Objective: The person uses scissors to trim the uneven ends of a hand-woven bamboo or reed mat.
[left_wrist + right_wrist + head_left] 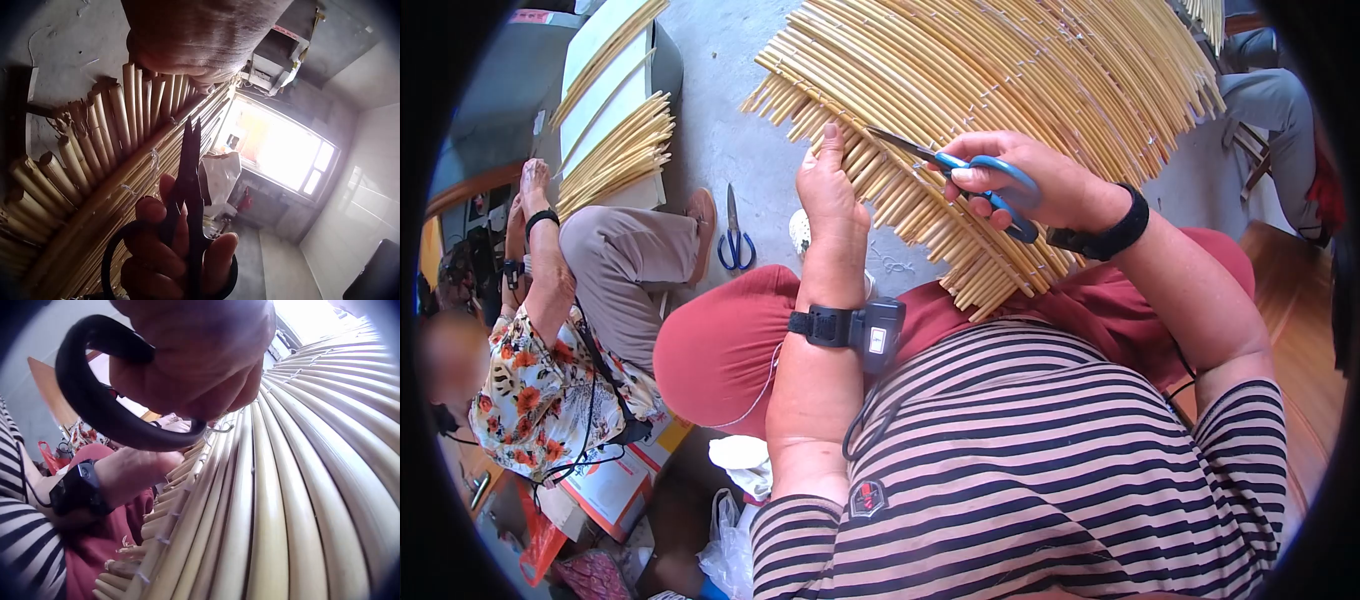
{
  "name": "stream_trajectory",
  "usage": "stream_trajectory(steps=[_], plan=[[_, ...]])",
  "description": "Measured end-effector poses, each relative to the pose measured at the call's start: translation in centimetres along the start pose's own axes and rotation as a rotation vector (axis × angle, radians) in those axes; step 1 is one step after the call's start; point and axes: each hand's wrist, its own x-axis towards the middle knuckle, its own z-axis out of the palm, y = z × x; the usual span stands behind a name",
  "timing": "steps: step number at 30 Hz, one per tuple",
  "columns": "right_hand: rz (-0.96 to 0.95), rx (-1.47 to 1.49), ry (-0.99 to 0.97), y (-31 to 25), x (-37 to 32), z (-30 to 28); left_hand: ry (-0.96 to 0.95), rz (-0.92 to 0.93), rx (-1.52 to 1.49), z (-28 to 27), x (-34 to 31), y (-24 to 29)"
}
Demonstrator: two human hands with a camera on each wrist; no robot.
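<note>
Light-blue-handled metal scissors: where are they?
In the head view, right of centre, the right hand grips the scissors over the yellow stick mat.

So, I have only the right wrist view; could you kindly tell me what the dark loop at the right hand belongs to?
Observer: It is part of the blue-handled scissors held in the right hand.
Operator: Thank you; are the blades fully closed?
Observer: No, the left wrist view shows the blades slightly apart at their tips.
Operator: And is another pair about, please?
Observer: Yes, the head view shows a second pair of scissors lying on the floor.
</note>
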Motion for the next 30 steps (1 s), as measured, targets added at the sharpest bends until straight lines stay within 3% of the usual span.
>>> stream_trajectory(steps=[3, 12, 21, 24, 27, 30], plan=[[0.014, -0.060, 0.014, -0.9, -0.3, 0.1, 0.015, 0.005, 0.009, 0.4, -0.3, 0.3], [-0.031, 0.169, 0.052, -0.7, 0.2, 1.0, 0.024, -0.016, 0.017, 0.7, -0.3, 0.1], [-0.066, 0.095, 0.155, 1.1, 0.6, 1.8, 0.022, -0.021, 0.033, 0.5, -0.6, 0.0], [-0.060, -0.031, 0.086, 1.8, 0.8, 1.0, 0.010, -0.012, 0.019, 0.5, -0.7, -0.1], [-0.191, -0.332, 0.216, 1.9, 0.7, 1.5, -0.003, -0.016, -0.010, 0.5, -0.8, -0.2], [-0.837, -1.309, 0.390, 2.9, 1.2, 0.9, -0.016, -0.028, -0.050, 0.3, -0.6, -0.4]])
